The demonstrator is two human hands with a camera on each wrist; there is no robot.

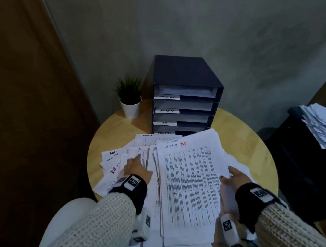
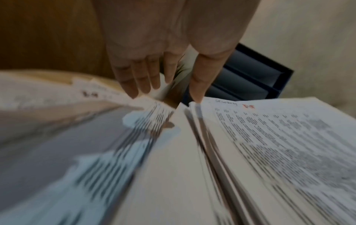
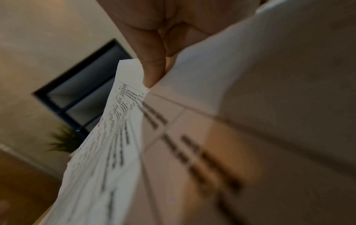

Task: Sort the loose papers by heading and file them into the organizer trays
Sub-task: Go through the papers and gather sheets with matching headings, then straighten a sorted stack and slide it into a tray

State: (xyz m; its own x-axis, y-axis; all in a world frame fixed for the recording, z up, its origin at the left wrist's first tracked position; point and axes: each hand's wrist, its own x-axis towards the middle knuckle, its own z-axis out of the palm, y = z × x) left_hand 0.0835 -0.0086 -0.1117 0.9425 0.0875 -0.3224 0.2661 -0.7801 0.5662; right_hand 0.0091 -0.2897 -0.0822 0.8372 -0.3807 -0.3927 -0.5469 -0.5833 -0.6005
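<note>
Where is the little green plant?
In the head view, the potted plant stands at the far left of the round table, just left of the dark organizer, near the wall.

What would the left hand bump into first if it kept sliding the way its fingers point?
The left hand already rests on the loose papers; beyond its fingertips lie more sheets, then probably the organizer, though depth is hard to judge.

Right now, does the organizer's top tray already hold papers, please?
Yes: pale sheets lie inside the top tray of the organizer.
</note>
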